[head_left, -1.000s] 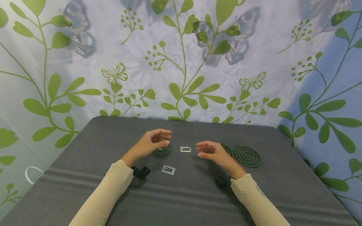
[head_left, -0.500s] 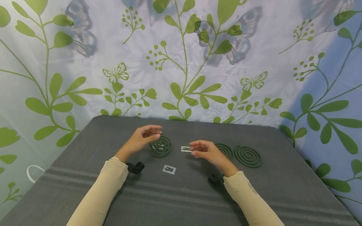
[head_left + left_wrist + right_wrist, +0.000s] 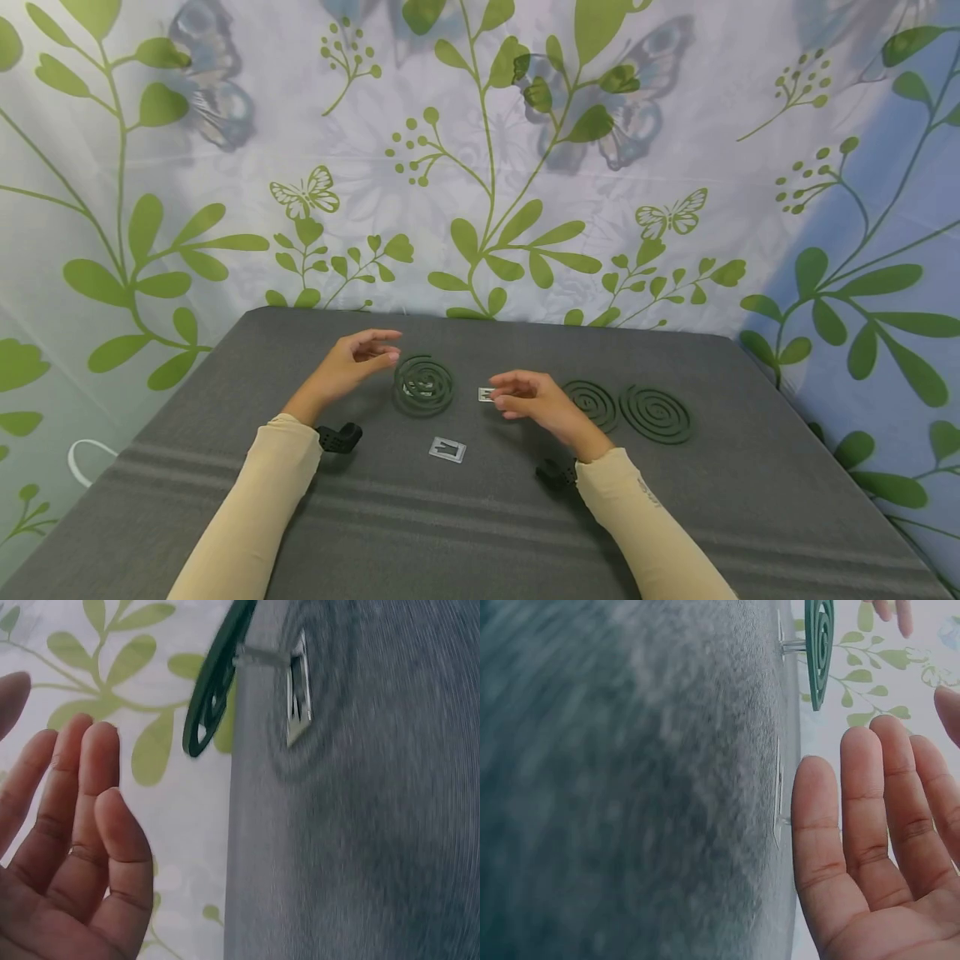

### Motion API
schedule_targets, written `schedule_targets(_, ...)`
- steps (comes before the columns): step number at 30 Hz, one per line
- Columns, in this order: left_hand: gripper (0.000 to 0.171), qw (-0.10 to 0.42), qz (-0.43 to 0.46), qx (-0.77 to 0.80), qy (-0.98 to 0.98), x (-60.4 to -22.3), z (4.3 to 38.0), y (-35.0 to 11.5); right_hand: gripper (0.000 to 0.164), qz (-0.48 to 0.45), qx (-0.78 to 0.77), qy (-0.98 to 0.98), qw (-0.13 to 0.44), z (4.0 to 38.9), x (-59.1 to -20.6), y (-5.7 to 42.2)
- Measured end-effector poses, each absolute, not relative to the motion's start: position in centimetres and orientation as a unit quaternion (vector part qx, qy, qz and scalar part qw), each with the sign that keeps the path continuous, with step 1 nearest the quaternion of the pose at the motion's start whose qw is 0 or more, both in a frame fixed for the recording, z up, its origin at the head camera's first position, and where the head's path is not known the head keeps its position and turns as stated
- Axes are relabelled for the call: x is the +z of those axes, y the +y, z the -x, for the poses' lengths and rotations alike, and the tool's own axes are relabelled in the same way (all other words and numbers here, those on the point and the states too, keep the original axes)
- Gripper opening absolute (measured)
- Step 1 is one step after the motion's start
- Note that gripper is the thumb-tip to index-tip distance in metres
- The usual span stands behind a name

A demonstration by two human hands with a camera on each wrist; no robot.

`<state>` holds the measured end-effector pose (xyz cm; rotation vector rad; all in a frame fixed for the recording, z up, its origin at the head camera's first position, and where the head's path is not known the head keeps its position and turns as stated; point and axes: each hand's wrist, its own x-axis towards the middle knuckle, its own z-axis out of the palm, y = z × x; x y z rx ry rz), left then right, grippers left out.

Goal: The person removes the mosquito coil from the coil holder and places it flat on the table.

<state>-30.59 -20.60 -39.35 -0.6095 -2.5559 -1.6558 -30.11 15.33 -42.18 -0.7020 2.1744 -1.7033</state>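
A green mosquito coil (image 3: 425, 380) sits raised on a metal stand, left of the table's middle. In the left wrist view a thin post joins the coil (image 3: 210, 688) to the stand's flat plate (image 3: 297, 736). My left hand (image 3: 347, 367) hovers just left of this coil, fingers loosely bent and holding nothing. My right hand (image 3: 542, 404) hangs over the middle, holding nothing. Its fingertips partly hide a second metal stand (image 3: 484, 394) in the head view; the right wrist view shows that stand's plate (image 3: 778, 799) beside the fingers.
A third metal stand (image 3: 447, 450) lies nearer the front. To the right are two more green coils, one (image 3: 594, 403) partly beside my right hand and another (image 3: 656, 415) farther out. A patterned curtain (image 3: 420, 208) hangs behind the grey table (image 3: 480, 533).
My left hand has drawn away leftward, leaving the coil on its stand in full view. My right hand has moved left over the second stand, uncovering the coils on the right.
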Motion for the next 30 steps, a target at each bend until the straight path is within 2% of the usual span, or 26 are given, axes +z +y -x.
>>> schedule_targets(17, 0.061, -0.054, 0.151, -0.475, -0.865, -40.5, 31.3, -22.2, 0.045, 0.23, -0.557, 0.778, 0.175, 30.3, -42.0, 12.8)
schedule_targets(30, 0.07, -0.103, 0.185, -0.466, -0.859, -40.8, 31.5, -21.8, 0.044, 0.199, -0.525, 0.81, 0.165, 31.1, -41.7, 10.3)
